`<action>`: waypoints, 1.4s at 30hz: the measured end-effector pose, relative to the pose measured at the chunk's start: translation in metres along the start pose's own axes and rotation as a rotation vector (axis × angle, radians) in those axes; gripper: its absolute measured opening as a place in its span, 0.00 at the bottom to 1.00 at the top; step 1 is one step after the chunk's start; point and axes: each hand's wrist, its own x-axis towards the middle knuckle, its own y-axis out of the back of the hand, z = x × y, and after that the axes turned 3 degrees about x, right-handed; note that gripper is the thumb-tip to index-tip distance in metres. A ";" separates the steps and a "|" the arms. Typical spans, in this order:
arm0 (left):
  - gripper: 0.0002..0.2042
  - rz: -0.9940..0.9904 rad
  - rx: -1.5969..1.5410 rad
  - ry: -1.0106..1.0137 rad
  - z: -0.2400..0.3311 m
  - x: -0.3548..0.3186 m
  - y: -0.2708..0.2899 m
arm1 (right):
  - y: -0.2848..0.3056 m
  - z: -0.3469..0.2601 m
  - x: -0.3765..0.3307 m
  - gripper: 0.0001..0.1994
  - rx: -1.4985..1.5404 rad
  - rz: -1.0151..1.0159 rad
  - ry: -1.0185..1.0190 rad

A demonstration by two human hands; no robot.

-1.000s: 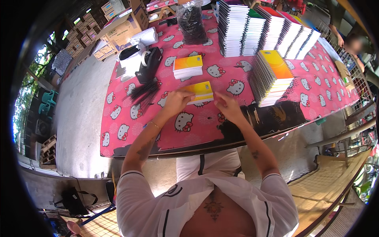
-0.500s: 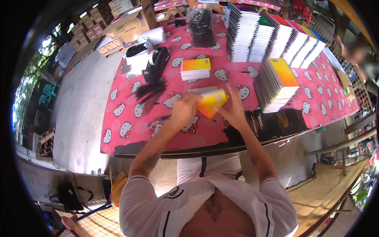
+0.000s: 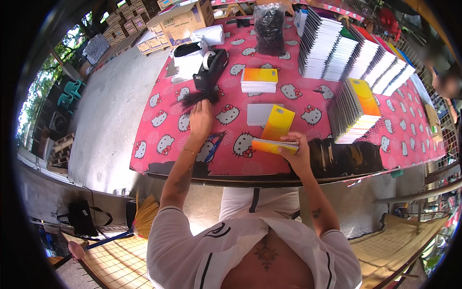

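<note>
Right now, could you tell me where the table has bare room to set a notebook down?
Free cloth lies left of the left hand, toward the table's near-left corner, and between the small notebook stack and the big stack. The far side, with boxes and notebook rows, is crowded.

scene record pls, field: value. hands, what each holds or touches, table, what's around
left hand: flat on the table, fingertips at a black spiral binding coil
right hand: grips a yellow-covered notebook, cover lifted
table: pink cloth with cat print
nearby: small notebook stack, black tape dispenser, tall notebook piles, bag of black coils
</note>
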 end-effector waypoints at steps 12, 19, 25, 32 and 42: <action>0.18 -0.227 -0.798 0.012 0.155 -0.077 0.078 | -0.007 -0.007 -0.001 0.15 -0.042 -0.116 -0.175; 0.21 -0.225 -0.842 0.123 0.181 -0.089 0.084 | 0.002 -0.011 -0.008 0.11 0.047 -0.182 -0.289; 0.20 -0.243 -0.812 0.177 0.115 -0.056 0.099 | 0.000 -0.014 -0.010 0.14 -0.071 -0.175 -0.177; 0.18 -0.238 -0.683 -0.078 0.109 -0.069 0.097 | 0.001 -0.010 -0.014 0.14 -0.101 -0.200 -0.174; 0.06 -0.319 -0.855 0.059 0.111 -0.065 0.099 | 0.000 -0.014 -0.015 0.12 -0.110 -0.192 -0.195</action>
